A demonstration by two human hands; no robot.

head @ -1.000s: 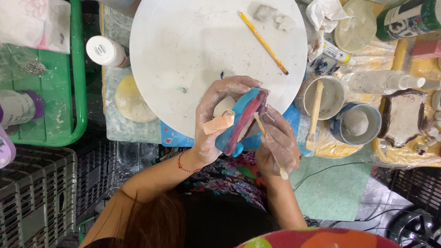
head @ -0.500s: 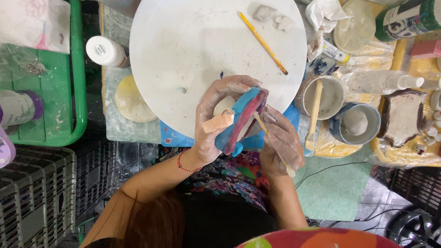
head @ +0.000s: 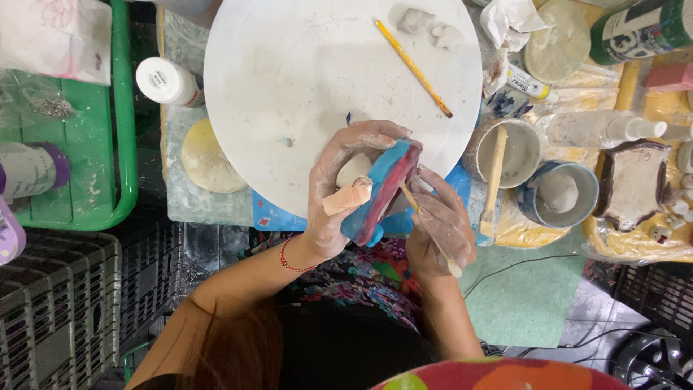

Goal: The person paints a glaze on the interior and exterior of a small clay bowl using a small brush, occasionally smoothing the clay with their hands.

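Slippage looks the main risk: the left hand (head: 346,195), clay-slick and bandaged on one finger, wraps the blue and red piece (head: 382,191) (held at the white round board's (head: 303,87) near edge), while the right hand (head: 440,231) pinches what seems a thin wooden tool (head: 427,231) against it, so a hard push could gouge it

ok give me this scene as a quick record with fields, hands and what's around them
left hand: clay-smeared left hand, bandaged thumb, grips the blue and red painted ceramic piece
right hand: right hand holds a thin wooden tool against the piece
work surface: round white turntable board
on board: yellow pencil, grey clay lumps
right of board: grey cup with wooden stick, blue-rimmed cup
left: green plastic tray, white-capped bottle
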